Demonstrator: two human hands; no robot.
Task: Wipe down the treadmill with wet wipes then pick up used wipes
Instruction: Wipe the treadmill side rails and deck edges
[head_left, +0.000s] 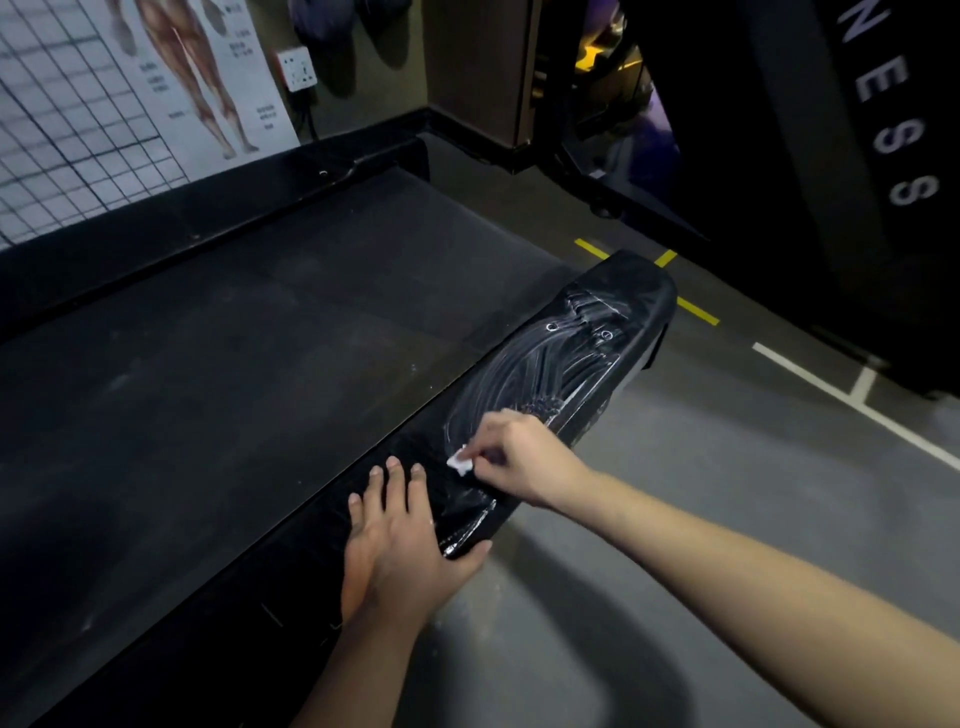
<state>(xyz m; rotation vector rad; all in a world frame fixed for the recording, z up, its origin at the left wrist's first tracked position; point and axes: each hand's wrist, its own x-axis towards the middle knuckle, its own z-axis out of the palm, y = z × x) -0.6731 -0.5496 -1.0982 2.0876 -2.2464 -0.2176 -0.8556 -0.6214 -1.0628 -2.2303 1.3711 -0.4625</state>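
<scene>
Treadmill (234, 322): rail (571, 353) partly wiped (wet streaks show); right hand (524, 457) pinches wipe (461, 461), left hand (400, 540) rests flat; pickup remains.

Belt (260, 338): we see a dark, matt surface with a fine grain, rubber by the look of it, dusty in patches.
Side rail (582, 353): black and glossy, plastic as we read it; wet streaks lie across its smooth top.
Wipe (460, 461): white, soft and crumpled; cloth or paper, we cannot tell.
Floor (675, 493): grey, matt and smooth, with painted lines.
Poster (208, 93): smooth printed paper, we think.
Socket (297, 67): white plastic, slightly shiny.
</scene>
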